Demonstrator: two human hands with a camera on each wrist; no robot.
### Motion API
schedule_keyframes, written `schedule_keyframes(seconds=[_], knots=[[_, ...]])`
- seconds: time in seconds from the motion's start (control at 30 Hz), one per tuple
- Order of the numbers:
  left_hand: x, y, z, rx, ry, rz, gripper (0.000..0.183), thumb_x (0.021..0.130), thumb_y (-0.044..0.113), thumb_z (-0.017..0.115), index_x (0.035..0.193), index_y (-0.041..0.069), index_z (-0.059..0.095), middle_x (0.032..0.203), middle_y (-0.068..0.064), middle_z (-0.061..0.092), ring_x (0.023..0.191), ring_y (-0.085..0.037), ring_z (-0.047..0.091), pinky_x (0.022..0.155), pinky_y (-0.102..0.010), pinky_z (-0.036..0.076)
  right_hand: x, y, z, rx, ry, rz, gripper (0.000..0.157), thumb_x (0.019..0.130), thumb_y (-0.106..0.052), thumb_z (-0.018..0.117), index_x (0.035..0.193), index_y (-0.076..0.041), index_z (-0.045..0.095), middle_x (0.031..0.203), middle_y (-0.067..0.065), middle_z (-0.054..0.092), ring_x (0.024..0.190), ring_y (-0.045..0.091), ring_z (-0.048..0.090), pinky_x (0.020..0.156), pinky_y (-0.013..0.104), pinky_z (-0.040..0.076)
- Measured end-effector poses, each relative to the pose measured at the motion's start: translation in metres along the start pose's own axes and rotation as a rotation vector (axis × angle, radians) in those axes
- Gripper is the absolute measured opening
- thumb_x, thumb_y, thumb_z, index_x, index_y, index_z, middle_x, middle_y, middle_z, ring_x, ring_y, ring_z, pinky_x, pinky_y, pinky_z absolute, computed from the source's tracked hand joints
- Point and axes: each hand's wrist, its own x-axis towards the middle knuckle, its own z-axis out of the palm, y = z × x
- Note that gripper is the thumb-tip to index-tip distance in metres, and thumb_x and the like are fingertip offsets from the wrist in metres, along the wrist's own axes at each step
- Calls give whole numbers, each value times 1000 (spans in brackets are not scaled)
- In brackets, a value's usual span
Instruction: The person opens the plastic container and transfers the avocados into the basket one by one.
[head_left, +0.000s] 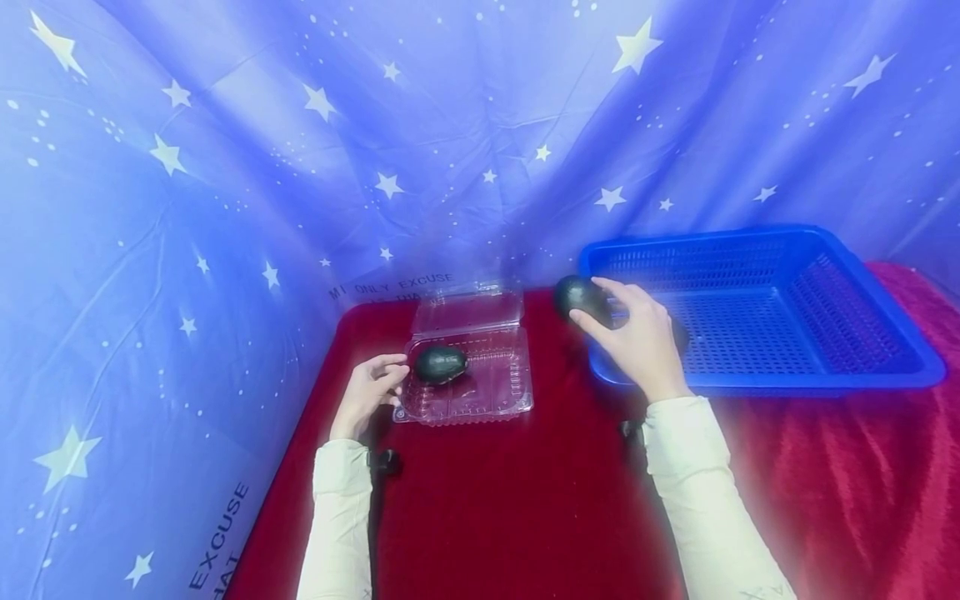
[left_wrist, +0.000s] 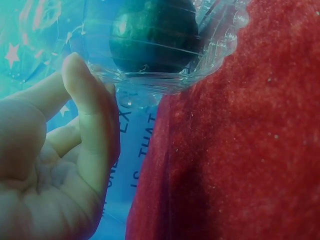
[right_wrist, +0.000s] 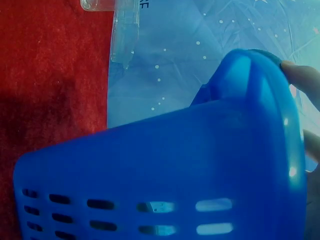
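Observation:
A dark green avocado (head_left: 441, 364) lies in the left part of an open clear plastic clamshell box (head_left: 498, 379). My left hand (head_left: 369, 390) pinches the box's left edge with thumb and fingers, close beside that avocado. In the left wrist view the fingertips are right at the clear wall (left_wrist: 165, 80). My right hand (head_left: 637, 333) grips a second dark avocado (head_left: 577, 300) between thumb and fingers, at the left rim of a blue plastic basket (head_left: 750, 385). Only a sliver of this avocado (right_wrist: 267, 55) shows past the basket rim in the right wrist view.
Another dark rounded thing (head_left: 681, 335) shows inside the basket, partly hidden behind my right hand. The box's raised lid (head_left: 468, 310) stands toward the back. Red cloth (head_left: 517, 500) covers the table, and a blue star-printed curtain (head_left: 465, 125) hangs behind and to the left.

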Motion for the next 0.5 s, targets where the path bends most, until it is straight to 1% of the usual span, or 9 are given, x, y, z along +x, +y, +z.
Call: schedule_keyframes(seconds=[0.1,0.23,0.5], knots=[[0,0,0,-5,-2,-6,42,95,12,67,132,-5,56,96,-11,64,60,-9,55,51,-20,54,0,1,-3,-9,5,12,60,88,-49,72,137,-16,60,135,14,61,125,35,55,104,59,42],[-1,1,0,-4,-3,-9,41,95,12,67,132,-4,56,96,-9,64,60,-9,55,51,-20,54,0,2,-5,-13,16,23,60,88,-48,72,137,-14,60,133,15,62,122,36,57,102,59,42],[-1,1,0,10,2,-6,42,95,12,67,132,-5,55,94,-5,65,61,-8,55,51,-19,53,0,6,-6,10,38,51,61,89,-48,71,137,-13,59,130,17,63,107,36,64,92,55,49]])
